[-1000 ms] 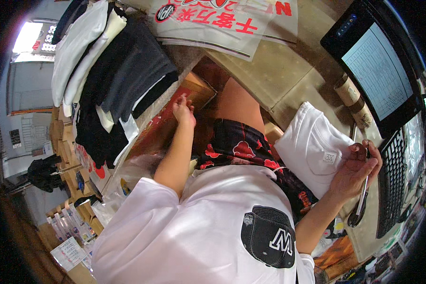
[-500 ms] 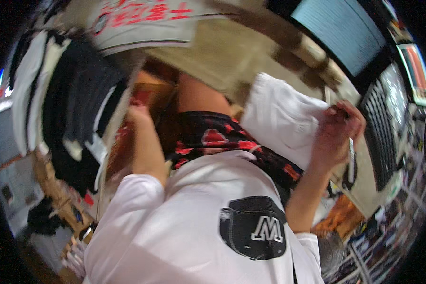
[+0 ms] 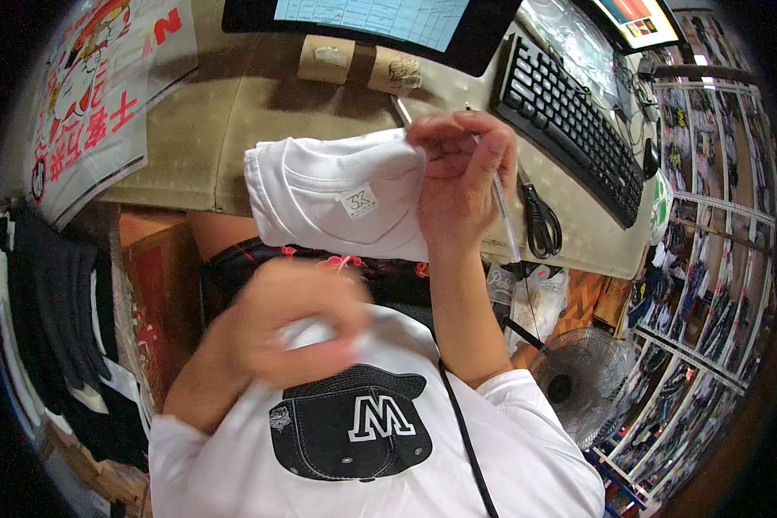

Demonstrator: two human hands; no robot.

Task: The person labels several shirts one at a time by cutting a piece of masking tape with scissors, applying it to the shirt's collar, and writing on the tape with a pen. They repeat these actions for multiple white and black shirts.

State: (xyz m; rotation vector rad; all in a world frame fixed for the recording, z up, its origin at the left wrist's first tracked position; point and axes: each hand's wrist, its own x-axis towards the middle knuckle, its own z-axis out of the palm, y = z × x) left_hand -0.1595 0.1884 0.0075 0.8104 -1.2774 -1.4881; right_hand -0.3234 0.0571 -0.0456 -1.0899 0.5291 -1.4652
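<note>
A folded white T-shirt [image 3: 319, 203] with a small size label at its neckline lies at the table's near edge, partly over my lap. My right hand [image 3: 470, 168] is at the shirt's right edge, palm toward me, with its fingers curled around a slim pale pen [image 3: 505, 216] that points down toward me. Close to my chest, below the shirt, my left hand [image 3: 306, 319] is blurred by motion. Its fingers curve apart from the thumb, and nothing shows in the gap between them.
Behind the shirt are two cardboard rolls [image 3: 326, 59] and a monitor [image 3: 371, 22]. A black keyboard [image 3: 570, 129] and black looped handles, like scissors [image 3: 541, 224], lie to the right. A printed plastic bag [image 3: 95, 112] and dark garments [image 3: 52, 302] are at left, a fan [image 3: 578, 380] at lower right.
My left hand has come up from beside the hanging garments to in front of my chest. The view has turned rightward. My right hand stays by the shirt with the pen.
</note>
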